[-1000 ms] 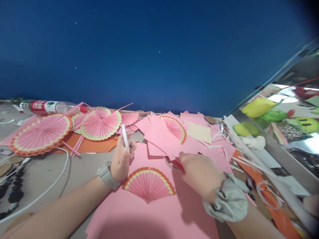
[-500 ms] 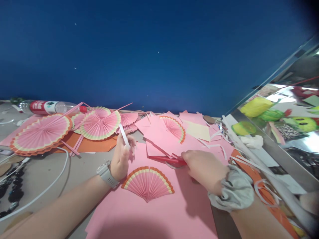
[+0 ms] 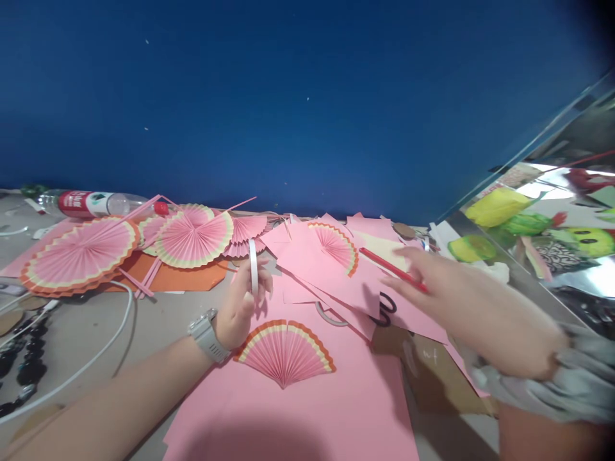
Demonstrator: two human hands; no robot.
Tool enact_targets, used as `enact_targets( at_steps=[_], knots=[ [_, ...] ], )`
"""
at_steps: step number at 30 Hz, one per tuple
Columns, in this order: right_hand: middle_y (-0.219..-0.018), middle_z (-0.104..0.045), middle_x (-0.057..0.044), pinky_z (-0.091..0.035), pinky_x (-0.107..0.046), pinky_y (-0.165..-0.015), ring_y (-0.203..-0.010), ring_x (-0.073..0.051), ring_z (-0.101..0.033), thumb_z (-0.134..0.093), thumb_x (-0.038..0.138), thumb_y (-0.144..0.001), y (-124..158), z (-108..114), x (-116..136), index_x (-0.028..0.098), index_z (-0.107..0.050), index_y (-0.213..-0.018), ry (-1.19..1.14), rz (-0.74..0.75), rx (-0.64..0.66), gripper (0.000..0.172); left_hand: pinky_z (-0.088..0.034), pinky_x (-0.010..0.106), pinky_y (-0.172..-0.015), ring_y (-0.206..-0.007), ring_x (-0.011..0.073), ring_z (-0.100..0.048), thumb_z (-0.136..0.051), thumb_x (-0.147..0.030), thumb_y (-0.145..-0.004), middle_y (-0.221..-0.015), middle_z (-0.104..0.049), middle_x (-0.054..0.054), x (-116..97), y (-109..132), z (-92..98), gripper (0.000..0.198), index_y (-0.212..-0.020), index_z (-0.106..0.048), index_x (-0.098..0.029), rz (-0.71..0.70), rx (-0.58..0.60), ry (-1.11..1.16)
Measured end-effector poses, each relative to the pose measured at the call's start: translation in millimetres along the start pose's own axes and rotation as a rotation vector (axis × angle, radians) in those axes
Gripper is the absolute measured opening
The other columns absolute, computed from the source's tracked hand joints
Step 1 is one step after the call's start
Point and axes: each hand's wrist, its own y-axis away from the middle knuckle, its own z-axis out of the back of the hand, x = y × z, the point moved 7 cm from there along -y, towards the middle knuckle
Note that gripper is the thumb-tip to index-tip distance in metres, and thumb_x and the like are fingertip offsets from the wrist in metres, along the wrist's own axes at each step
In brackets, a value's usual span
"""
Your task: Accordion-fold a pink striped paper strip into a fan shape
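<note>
My left hand [image 3: 243, 298] is raised over the pink paper [image 3: 288, 416], its fingers curled. A narrow white ring [image 3: 254, 266], like a tape roll seen nearly edge-on, is held in it. Just below lies a pleated pink half fan [image 3: 284, 355] with a cream and orange rim. On the right, my right hand [image 3: 423, 282], blurred by motion, grips a slim red pencil-like stick [image 3: 391, 269] above the paper pile. A second pleated fan [image 3: 335, 246] lies partly under pink sheets [image 3: 307, 262]. Black loops like scissor handles [image 3: 384, 310] stick out below the right hand.
Finished round fans [image 3: 79, 256] and a plastic bottle [image 3: 96, 203] lie at the left by the blue wall [image 3: 307, 128]. A white cable [image 3: 127, 320] and black beads [image 3: 29, 365] are nearer. Brown cardboard [image 3: 432, 371] and a metal-edged panel [image 3: 538, 294] stand right.
My right hand has moved right and up with the red stick, uncovering black loops and brown cardboard. My left hand has shifted slightly right, and the white ring is more upright.
</note>
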Motion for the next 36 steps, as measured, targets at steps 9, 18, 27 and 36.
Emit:
enact_targets(
  at_steps=[9,18,27,36],
  knots=[
    [-0.136,-0.04,-0.014,-0.036,-0.043,-0.102,-0.127,-0.024,-0.036,-0.045,0.041,-0.087,17.9,-52.5,119.7,0.015,-0.024,-0.137,-0.678,0.346,-0.053,0.061,-0.045,0.033,-0.057,-0.06,0.0166,-0.05,-0.058,-0.069,-0.063,-0.079,-0.055,0.005,-5.8,7.9,-15.1,0.079,-0.123,-0.042,-0.02,-0.076,0.25,-0.144],
    [-0.141,-0.038,-0.007,-0.037,-0.037,-0.104,-0.129,-0.016,-0.035,-0.027,0.013,-0.089,49.5,-75.1,157.5,0.017,-0.018,-0.142,-0.841,0.398,0.082,0.053,-0.046,0.042,-0.085,-0.102,0.0259,-0.05,-0.079,-0.025,-0.05,-0.118,-0.045,0.011,-3.7,3.9,1.8,0.101,-0.131,-0.02,-0.027,-0.064,0.016,-0.362],
    [-0.129,-0.053,-0.005,-0.049,-0.039,-0.091,-0.117,-0.019,-0.051,-0.03,0.025,-0.094,41.3,-59.7,140.2,0.024,-0.019,-0.142,-0.97,0.245,0.188,0.05,-0.036,0.022,-0.051,-0.056,0.0065,-0.033,-0.084,-0.024,-0.038,-0.11,-0.05,0.006,-20.6,-12.2,19.5,0.091,-0.116,-0.037,-0.024,-0.036,-0.112,-0.398],
    [-0.093,-0.06,-0.004,-0.048,-0.035,-0.076,-0.088,-0.02,-0.056,-0.063,0.045,-0.076,28.9,-31.6,123.5,0.02,-0.053,-0.095,-0.732,0.33,0.002,0.033,-0.052,0.047,-0.076,-0.105,0.0289,-0.056,-0.003,-0.064,-0.086,-0.114,-0.057,0.011,-70.4,-0.5,-25.1,0.069,-0.109,-0.054,-0.024,0.336,-0.048,0.472]
  ],
)
